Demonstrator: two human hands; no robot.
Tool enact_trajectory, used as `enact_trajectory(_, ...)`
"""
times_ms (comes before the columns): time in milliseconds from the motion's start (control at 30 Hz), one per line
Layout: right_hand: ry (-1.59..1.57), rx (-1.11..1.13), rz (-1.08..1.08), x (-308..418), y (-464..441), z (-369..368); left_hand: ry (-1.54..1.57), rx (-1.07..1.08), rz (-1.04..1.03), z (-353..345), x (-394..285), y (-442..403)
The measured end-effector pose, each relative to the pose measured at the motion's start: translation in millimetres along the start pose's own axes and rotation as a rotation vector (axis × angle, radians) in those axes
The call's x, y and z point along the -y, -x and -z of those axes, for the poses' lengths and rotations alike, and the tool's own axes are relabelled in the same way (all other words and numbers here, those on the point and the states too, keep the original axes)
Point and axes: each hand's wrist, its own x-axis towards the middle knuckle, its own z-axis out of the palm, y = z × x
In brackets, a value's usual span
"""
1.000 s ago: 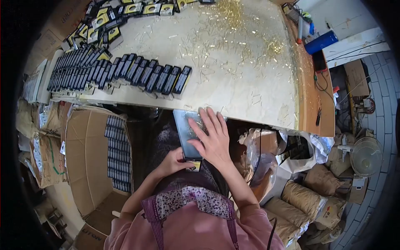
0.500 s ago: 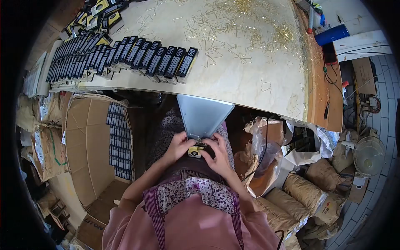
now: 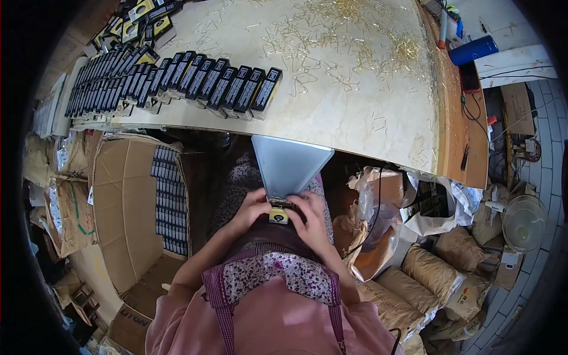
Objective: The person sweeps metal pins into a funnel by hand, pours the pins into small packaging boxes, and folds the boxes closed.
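- Right hand [image 3: 307, 216] was being laid flat over the grey tapered tray [image 3: 293, 163] a second ago; now it is being kept down at the tray's narrow end.
- Gold wire pins seen on the tray then are no longer being seen mid-surface; a few gold bits are being glimpsed at the narrow end.
- Small black-and-yellow box [image 3: 278, 216] is being held at that narrow end, above the lap; its mouth is being partly hidden by fingers.
- Left hand [image 3: 253, 210]: thumb and fingers are being clamped on the box's left side.
- Right hand: fingers and thumb are being set about the box's right top corner; whether it's being gripped can't be told.
- Tray's wide end is being lined up with the desk's [image 3: 331, 121] near edge; actual contact can't be confirmed.
- Meaning, as judged: sweeping is being replaced by two-handed work at the box mouth.
- Row of boxes [image 3: 234, 89] is being left along the desk's near-left edge.
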Motion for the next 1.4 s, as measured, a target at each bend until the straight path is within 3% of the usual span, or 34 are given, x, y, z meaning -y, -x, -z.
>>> enact_trajectory(33, -0.001, 0.003, 0.001, -1.8, 2.6, -1.6, -0.15, 0.056, -0.059, 0.7, -0.8, 1.1)
enact_trajectory(133, -0.157, 0.082, -0.094, -4.1, 8.4, -3.4, -0.138, 0.11, -0.036, 1.4, -0.9, 5.0)
enact_trajectory(233, -0.258, 0.293, -0.194, -6.9, 10.6, -3.9, -0.242, 0.2, -0.129, 5.4, 9.6, 6.7)
enact_trajectory(267, -0.244, 0.294, -0.149, -7.6, 11.7, -4.5, -0.347, 0.254, -0.174, 14.6, 21.3, 5.2)
enact_trajectory(333, -0.278, 0.27, -0.141, -6.4, 12.5, -3.1, -0.843, 0.226, -0.143, 12.7, 10.4, 17.0)
enact_trajectory(367, -0.309, 0.246, -0.133, -5.1, 13.5, -2.0, -0.883, 0.223, -0.221, 10.5, 8.4, 21.3)
enact_trajectory(400, -0.309, 0.246, -0.135, -1.7, 15.6, -3.3, -0.882, 0.225, -0.22, 3.0, 3.1, 27.0)
enact_trajectory(467, -0.661, -0.042, -0.35, 7.7, 18.0, -8.4, -0.442, -0.012, -0.232, -15.5, -6.2, 36.5)
enact_trajectory(500, -0.745, -0.076, -0.38, 10.7, 17.2, -8.1, -0.427, -0.029, -0.307, -16.7, -4.3, 39.5)
enact_trajectory(600, -0.645, 0.036, -0.345, 8.5, 23.5, -9.5, -0.488, 0.035, -0.385, -13.9, -1.4, 44.3)
enact_trajectory(633, -0.682, 0.064, -0.331, 6.3, 24.2, -11.3, -0.646, 0.063, -0.325, -12.3, -9.0, 46.8)
enact_trajectory(767, -0.717, 0.13, -0.348, -1.3, 25.5, -8.7, -0.715, 0.082, -0.237, -14.9, -18.9, 47.5)
enact_trajectory(833, -0.594, 0.169, -0.175, -1.2, 17.5, 0.4, -0.809, 0.096, -0.326, -19.2, -23.8, 47.9)
enact_trajectory(967, -0.778, -0.049, -0.311, 25.8, 7.5, 6.8, -0.747, 0.015, -0.399, -26.8, -29.7, 50.6)
enact_trajectory(1033, -0.673, -0.119, -0.129, 23.5, 4.7, 5.2, -0.644, -0.014, -0.403, -24.0, -27.5, 47.1)
enact_trajectory(1067, -0.351, -0.096, 0.015, 20.5, -0.5, 11.0, -0.648, -0.017, -0.41, -21.9, -27.5, 45.8)
enact_trajectory(1133, -0.388, 0.083, -0.059, 26.2, -7.4, 14.6, -0.696, 0.006, -0.438, -16.9, -21.7, 44.2)
enact_trajectory(1300, -0.381, 0.168, -0.029, 21.4, 2.5, 5.4, -0.492, 0.032, -0.354, -9.6, -6.4, 46.7)
enact_trajectory(1400, -0.696, 0.022, -0.389, 23.1, 11.6, 1.1, -0.385, 0.067, -0.298, -4.8, -1.6, 46.7)
